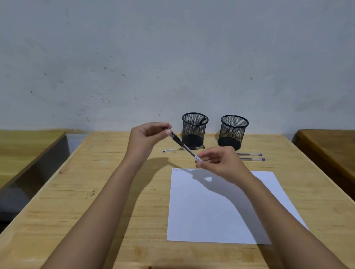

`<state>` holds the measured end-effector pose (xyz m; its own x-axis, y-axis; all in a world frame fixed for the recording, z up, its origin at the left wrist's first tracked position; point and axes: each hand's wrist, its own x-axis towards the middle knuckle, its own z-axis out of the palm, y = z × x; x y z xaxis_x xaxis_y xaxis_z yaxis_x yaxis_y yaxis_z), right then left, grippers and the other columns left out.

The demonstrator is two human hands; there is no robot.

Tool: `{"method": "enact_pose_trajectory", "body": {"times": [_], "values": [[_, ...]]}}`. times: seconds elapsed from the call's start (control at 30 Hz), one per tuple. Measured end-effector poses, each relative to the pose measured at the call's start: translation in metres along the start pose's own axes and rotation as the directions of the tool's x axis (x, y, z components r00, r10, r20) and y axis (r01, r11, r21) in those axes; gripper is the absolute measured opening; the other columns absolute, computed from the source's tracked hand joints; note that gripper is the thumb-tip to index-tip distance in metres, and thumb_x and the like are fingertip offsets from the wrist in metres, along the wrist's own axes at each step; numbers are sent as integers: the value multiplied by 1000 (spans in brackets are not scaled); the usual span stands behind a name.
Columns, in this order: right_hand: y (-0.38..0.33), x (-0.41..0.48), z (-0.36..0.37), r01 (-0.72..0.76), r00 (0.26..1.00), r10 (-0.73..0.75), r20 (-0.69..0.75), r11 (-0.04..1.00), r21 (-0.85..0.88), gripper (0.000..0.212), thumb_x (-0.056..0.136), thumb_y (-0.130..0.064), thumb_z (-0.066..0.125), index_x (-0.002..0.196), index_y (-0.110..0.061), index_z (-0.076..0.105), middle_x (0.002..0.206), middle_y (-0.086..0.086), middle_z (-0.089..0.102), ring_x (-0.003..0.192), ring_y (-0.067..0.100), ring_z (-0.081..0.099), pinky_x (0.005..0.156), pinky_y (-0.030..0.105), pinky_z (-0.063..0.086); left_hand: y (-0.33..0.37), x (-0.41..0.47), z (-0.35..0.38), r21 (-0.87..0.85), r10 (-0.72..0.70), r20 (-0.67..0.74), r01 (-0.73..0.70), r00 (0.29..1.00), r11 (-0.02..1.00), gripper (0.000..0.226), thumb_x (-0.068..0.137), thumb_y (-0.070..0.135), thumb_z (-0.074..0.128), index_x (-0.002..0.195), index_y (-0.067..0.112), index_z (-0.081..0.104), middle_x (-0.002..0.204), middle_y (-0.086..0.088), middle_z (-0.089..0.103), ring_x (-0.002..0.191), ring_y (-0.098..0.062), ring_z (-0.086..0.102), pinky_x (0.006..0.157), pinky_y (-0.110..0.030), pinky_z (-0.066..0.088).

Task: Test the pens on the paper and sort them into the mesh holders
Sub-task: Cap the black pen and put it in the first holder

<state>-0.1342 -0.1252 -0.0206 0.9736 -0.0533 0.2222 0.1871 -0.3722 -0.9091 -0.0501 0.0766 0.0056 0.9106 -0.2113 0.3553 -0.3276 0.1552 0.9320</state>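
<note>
A scuffed grey wall [176, 53] rises behind 3 wooden tables [89, 181].

You are holding a black pen [183, 147] slanted in the air just beyond the white paper [209, 217], while the left mesh holder [194, 133], containing 1 dark pen [200, 123], and the right mesh holder [233, 132] are standing behind.

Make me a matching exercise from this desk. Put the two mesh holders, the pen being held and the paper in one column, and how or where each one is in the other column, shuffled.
Column one:
1. left mesh holder
2. right mesh holder
3. black pen
4. paper

Column two:
A. lies flat on the table, faint marks at its far left corner
B. pinched between left hand and right hand, off the table
C. a single pen leans inside
D. no pen visible inside

Pairs: 1-C, 2-D, 3-B, 4-A
</note>
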Motion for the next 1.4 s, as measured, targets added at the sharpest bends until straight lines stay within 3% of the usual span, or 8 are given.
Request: {"method": "enact_pose_trajectory", "body": {"times": [0.2,0.37,0.5,0.7,0.8,0.97,1.17,1.4], "values": [[0,19,11,-40,999,40,9,998,-39,24,71,4,75,80,-16,64,82,25,66,71,23,61,77,39,54,16,28,34,4,83,92,-84,992,996,21,78,-3,68,93,11,70,78,11,74,80,-4,68,78,-15,51],[10,41,-6,-11,984,36,-172,990,144,26,76,9,67,79,-16,59,74,5,67,77,25,61,77,39,46,2,59,42,45,74,44,-76,996,996,12,86,18,65,96,18,72,98,-1,73,95,-12,67,94,-31,51],[5,67,-33,64,947,56,-318,932,357,25,86,7,55,85,-15,44,82,8,64,73,12,70,72,24,57,-32,80,37,391,11,47,-29,999,920,35,89,30,61,117,9,64,111,-1,65,103,-6,58,92,-16,42],[3,129,-50,114,872,78,-482,927,357,15,93,-6,48,84,-17,44,88,5,51,79,20,69,72,24,56,-73,96,44,467,-139,202,30,969,884,70,86,41,61,142,8,35,147,-6,39,132,-14,41,108,-24,33],[12,147,-47,57,862,73,-502,969,239,17,85,-3,59,85,-16,47,82,6,57,76,20,68,76,32,59,-80,101,50,458,-135,250,6,959,889,61,83,48,62,133,16,46,135,0,52,123,-7,48,106,-30,40],[20,162,-35,-63,878,89,-470,996,70,16,89,-10,51,76,-17,55,78,4,65,84,24,68,85,40,56,-84,101,57,359,-112,269,9,957,933,22,88,23,63,98,36,48,99,22,57,85,25,54,71,1,40],[22,170,-29,-216,919,151,-365,965,-146,35,93,-28,47,96,2,64,77,5,56,72,20,52,65,31,40,-94,107,54,357,-108,234,18,966,934,53,87,28,63,134,16,41,106,23,54,93,24,50,89,-4,41],[25,164,-29,-259,927,217,-306,960,-103,35,89,-25,56,119,-9,60,120,7,61,112,20,55,103,40,43,-94,106,53,365,-122,233,30,965,931,36,87,26,64,118,23,48,105,18,59,95,19,54,86,-5,43]]}}
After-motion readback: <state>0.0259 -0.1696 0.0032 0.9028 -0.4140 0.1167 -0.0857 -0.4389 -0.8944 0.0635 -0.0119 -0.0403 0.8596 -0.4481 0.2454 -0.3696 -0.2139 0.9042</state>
